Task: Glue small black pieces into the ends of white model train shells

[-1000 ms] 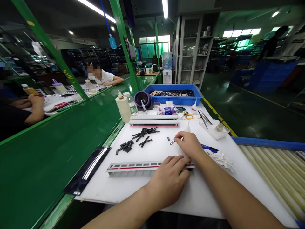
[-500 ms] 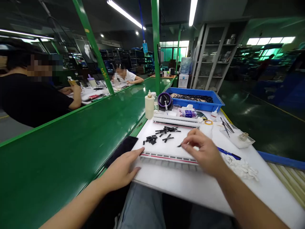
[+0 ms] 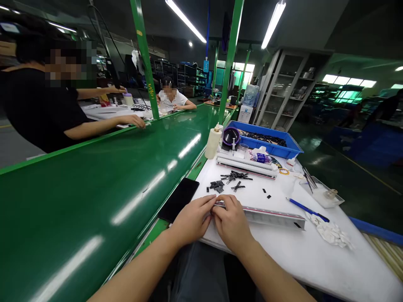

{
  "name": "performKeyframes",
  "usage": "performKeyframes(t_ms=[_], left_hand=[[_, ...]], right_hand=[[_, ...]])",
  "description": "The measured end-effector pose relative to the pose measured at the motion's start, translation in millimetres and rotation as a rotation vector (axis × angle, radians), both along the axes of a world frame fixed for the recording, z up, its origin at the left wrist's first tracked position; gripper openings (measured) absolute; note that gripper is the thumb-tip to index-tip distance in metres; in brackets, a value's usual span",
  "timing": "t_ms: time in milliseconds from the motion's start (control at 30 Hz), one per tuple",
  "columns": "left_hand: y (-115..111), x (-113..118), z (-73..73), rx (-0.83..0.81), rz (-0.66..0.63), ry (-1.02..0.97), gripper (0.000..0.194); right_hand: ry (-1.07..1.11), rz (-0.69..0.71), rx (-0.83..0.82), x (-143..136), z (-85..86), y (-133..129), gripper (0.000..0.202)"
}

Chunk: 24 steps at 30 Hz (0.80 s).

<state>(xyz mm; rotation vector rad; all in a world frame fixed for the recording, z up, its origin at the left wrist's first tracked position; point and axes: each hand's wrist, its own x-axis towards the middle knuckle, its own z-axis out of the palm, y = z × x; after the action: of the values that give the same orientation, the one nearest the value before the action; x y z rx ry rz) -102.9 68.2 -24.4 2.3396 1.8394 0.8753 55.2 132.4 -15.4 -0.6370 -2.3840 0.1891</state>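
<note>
Both my hands are in at the left end of the striped white shell (image 3: pixel 273 217), the piece I'm working on, lying lengthwise on the white table (image 3: pixel 267 251). My right hand (image 3: pixel 233 222) is over that end, fingers bent across the upper edge, thumb on the near side; my left hand (image 3: pixel 191 221) sits just off the end, its fingertips meeting the right's. I'm touching the shell, but how hard either hand is clenched, or whether something small is pinched in there, I can't tell: my own fingers hide it.

Here's the relation that counts: the shell's long axis runs off rightward from my grip, its right end slanting a little toward me. Nearly all of its length is on my right hand's side, so the right is the nearer hand, and that right end is well apart from both. A dark piece (image 3: pixel 297 225) shows against the shell's near face there.

Beyond the shell, two small black plates (image 3: pixel 264 191) (image 3: pixel 268 196) lie loose, with black strips (image 3: pixel 237 175) heaped farther left. A blue pen (image 3: pixel 307 209) lies beyond the shell's right end, crumpled white cloth (image 3: pixel 333 234) just right of it, and a black slab (image 3: pixel 182 199) off the left end.
</note>
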Motion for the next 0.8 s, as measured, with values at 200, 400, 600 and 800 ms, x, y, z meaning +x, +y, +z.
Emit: performKeyframes(t_ms=[200, 400, 600, 800], left_hand=[[-0.6, -1.9, -2.6, -0.016, 0.056, 0.022, 0.041], [4.3, -4.6, 3.8, 0.036, 0.026, 0.358, 0.032], [18.8, 1.9, 8.5, -0.012, 0.110, 0.451, 0.033], [26.1, 7.6, 33.5, -0.225, 0.091, 0.420, 0.033]], right_hand=[[0.219, 0.060, 0.077, 44.2, 15.8, 10.0, 0.021], [0.674, -0.619, 0.001, 157.6, 37.1, 101.1, 0.024], [0.243, -0.726, -0.506, 199.6, 16.2, 181.1, 0.065], [0.219, -0.628, -0.501, 186.7, 6.3, 204.5, 0.022]])
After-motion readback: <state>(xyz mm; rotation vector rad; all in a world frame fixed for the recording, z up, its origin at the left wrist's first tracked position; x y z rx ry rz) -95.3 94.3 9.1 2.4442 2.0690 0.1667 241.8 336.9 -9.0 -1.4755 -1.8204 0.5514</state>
